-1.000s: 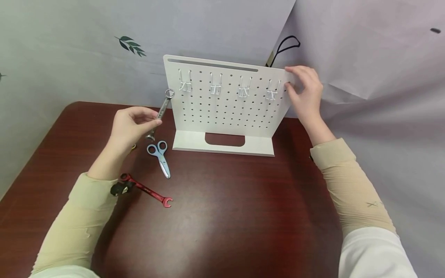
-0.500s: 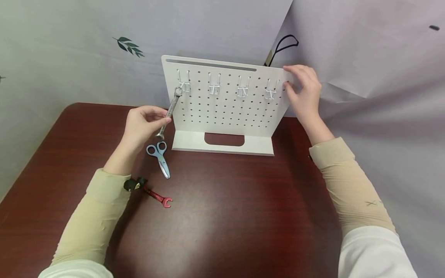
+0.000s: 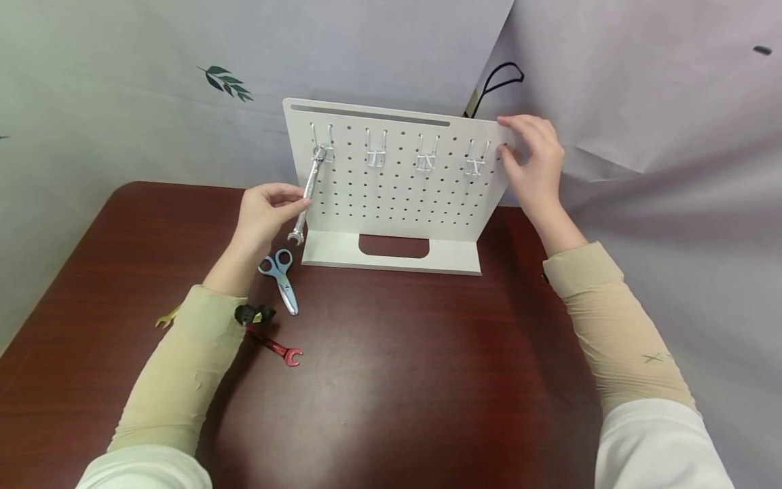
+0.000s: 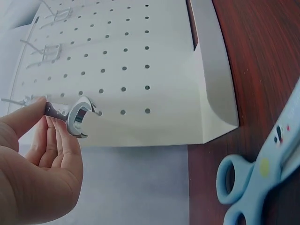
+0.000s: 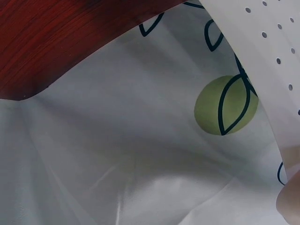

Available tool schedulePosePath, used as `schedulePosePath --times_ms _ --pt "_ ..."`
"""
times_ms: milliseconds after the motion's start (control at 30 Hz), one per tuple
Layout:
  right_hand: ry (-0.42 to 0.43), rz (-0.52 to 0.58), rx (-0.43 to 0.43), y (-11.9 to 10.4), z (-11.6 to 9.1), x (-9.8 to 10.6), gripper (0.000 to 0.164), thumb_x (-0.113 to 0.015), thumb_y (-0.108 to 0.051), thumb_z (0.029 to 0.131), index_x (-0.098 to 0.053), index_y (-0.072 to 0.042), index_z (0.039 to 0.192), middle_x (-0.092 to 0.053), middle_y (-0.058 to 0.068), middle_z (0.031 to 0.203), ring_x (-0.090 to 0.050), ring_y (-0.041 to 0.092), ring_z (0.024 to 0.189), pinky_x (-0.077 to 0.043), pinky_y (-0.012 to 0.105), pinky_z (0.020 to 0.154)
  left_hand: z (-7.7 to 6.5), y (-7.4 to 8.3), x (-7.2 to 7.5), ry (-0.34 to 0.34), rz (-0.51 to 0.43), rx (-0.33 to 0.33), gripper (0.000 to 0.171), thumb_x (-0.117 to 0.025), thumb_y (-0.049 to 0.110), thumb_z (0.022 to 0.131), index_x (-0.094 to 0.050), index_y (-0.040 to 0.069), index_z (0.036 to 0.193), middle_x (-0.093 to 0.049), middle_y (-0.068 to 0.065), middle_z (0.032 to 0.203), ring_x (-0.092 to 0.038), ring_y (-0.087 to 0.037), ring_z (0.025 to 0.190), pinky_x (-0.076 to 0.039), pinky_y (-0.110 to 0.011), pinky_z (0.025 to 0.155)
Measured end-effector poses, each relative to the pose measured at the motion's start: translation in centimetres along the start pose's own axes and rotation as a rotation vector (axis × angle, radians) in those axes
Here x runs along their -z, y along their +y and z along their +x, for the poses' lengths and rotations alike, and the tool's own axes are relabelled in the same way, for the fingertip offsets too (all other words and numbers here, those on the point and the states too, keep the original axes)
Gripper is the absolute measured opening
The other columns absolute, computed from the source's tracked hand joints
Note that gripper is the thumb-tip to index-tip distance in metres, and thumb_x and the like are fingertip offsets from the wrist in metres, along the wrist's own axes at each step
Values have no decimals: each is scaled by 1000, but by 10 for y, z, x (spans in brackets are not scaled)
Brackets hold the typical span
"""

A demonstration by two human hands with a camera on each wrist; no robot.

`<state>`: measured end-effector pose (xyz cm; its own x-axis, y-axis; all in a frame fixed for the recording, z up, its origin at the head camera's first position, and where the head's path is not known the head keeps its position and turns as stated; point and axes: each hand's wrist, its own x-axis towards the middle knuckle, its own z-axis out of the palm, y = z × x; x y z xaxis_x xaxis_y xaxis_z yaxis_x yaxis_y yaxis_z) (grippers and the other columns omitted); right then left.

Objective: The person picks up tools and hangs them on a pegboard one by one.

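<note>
- A white pegboard (image 3: 379, 197) stands upright on the dark red table (image 3: 397, 373); its middle in the head view is the centre for the clock directions here.
- At 9 o'clock, the person's left hand (image 3: 265, 210) pinches the shank of a silver wrench (image 3: 309, 190) between thumb and forefinger; the left wrist view shows the remaining fingers curled close together.
- The silver wrench slants in front of the board's edge, ring end pointing roughly to 1 o'clock, open end to 7.
- Its ring overlaps the leftmost hook (image 3: 330, 153), one of four white wire hooks in a row; whether the two touch cannot be told.
- At 2 o'clock, the right hand (image 3: 537, 163) holds the board's upper corner, thumb and forefinger spread apart along the edge; how its other fingers lie cannot be told.
- Blue scissors (image 3: 284, 282) lie at 8 o'clock, handles nearest the silver wrench.
- A red wrench (image 3: 281, 350) lies at 7 o'clock, partly hidden behind the left sleeve (image 3: 183, 367).
- Farther out at 8 o'clock, a yellow wrench (image 3: 165, 319) shows one end beside that sleeve.
- A black loop (image 3: 507, 64) shows behind the board, between 1 and 2 o'clock.
</note>
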<state>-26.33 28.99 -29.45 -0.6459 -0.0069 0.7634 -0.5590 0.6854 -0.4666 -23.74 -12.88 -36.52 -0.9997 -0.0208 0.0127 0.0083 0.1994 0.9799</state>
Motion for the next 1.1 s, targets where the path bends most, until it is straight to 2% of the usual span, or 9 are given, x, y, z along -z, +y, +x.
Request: schedulePosePath --times_ms 267,533,700,833,967,1033,1100 --pt "12 8 -6 0 0 -1 34 -75 12 89 -79 -3 119 -77 18 121 -64 36 120 -46 37 110 12 -7 -15 -9 -51 10 17 -81 8 93 -78 3 109 -70 21 83 -66 2 84 -55 -12 78" --pt "12 13 -1 1 -1 0 34 -75 12 89 -79 -2 119 -77 18 121 -64 37 120 -46 37 110 20 -11 -27 42 -54 -22 11 -82 7 92 -80 6 103 -69 23 83 -67 4 82 -54 -12 78" --pt "15 19 0 0 -2 -1 34 -75 12 89 -79 -3 119 -77 18 121 -64 37 120 -46 37 110 23 -13 -31 76 -22 -49 18 -79 5 94 -78 -2 111 -69 25 82 -67 7 79 -54 -11 77" --pt "13 22 0 -1 -1 -1 34 -75 12 89 -79 -3 120 -76 18 121 -64 36 121 -46 38 111 23 -14 -30 64 -9 -57 26 -78 6 96 -76 -6 119 -69 26 83 -68 7 82 -53 -11 79" --pt "7 16 -1 0 -1 -1 34 -74 11 90 -79 -3 121 -76 18 122 -63 36 121 -46 38 111 21 -14 -27 51 11 -46 28 -78 10 96 -77 -1 122 -79 10 102 -68 7 88 -54 -12 85" --pt "5 15 0 0 -1 -1 34 -75 11 90 -79 -3 121 -76 17 122 -63 36 122 -46 38 111 19 -15 -24 47 34 -39 27 -78 12 97 -79 4 122 -80 0 116 -68 8 91 -54 -12 87" --pt "3 10 1 0 -1 0 34 -75 11 90 -79 -3 121 -76 17 122 -63 36 122 -46 38 112 17 -16 -20 44 46 -32 26 -78 13 97 -80 6 122 -79 -4 123 -69 9 93 -54 -11 88"
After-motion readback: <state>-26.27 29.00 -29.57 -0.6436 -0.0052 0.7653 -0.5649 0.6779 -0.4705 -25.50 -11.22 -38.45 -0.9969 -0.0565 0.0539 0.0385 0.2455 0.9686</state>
